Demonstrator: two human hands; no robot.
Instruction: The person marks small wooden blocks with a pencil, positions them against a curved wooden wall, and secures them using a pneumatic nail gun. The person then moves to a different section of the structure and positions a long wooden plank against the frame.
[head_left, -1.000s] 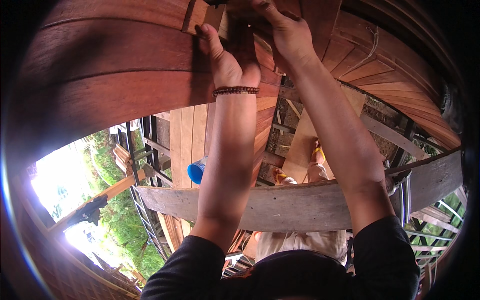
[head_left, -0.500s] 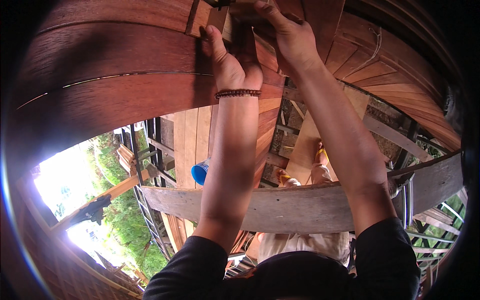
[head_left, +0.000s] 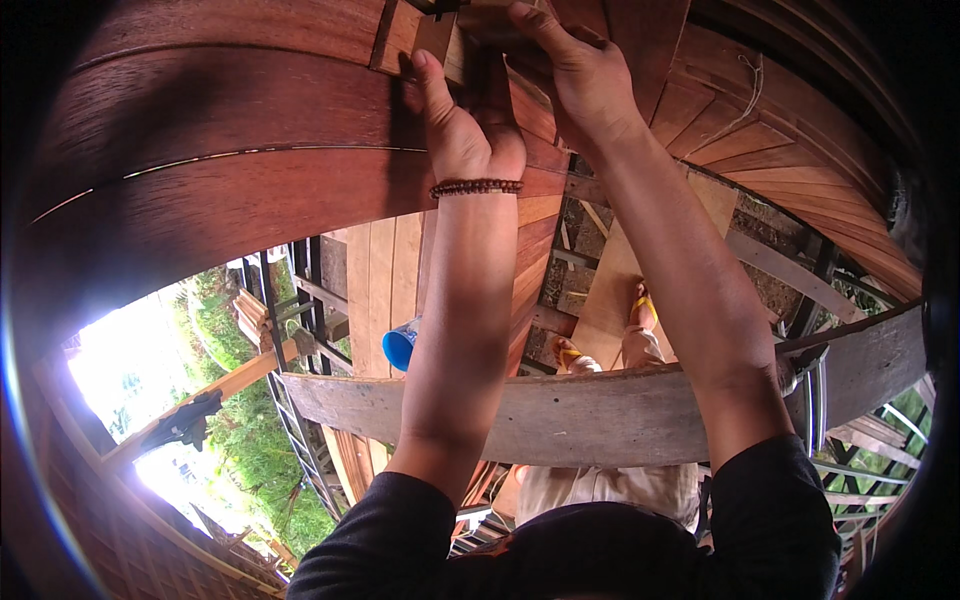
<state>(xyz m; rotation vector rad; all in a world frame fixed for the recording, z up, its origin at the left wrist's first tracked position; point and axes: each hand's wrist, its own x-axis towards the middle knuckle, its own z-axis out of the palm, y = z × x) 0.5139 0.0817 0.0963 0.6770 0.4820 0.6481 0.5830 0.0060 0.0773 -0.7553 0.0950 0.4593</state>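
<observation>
Both my arms reach up to the reddish-brown wood at the top of the view. My left hand (head_left: 468,140), with a beaded bracelet at the wrist, has its thumb stretched up beside a small wooden block (head_left: 434,38). Its other fingers are hidden against the dark wood, so I cannot tell their grip. To its right, my right hand (head_left: 592,85) is bent round a brown wooden board (head_left: 533,98), thumb pointing up and left. Its fingertips are mostly hidden. Part of a black object (head_left: 437,8) shows at the upper edge above the hands.
A grey plank (head_left: 560,420) crosses in front of my body. Below it are my feet in yellow-strapped sandals, on a walkway board (head_left: 610,290) with gaps beside it. A blue cup-like container (head_left: 400,345) sits by my left forearm. A string (head_left: 750,90) hangs on the right-hand boards.
</observation>
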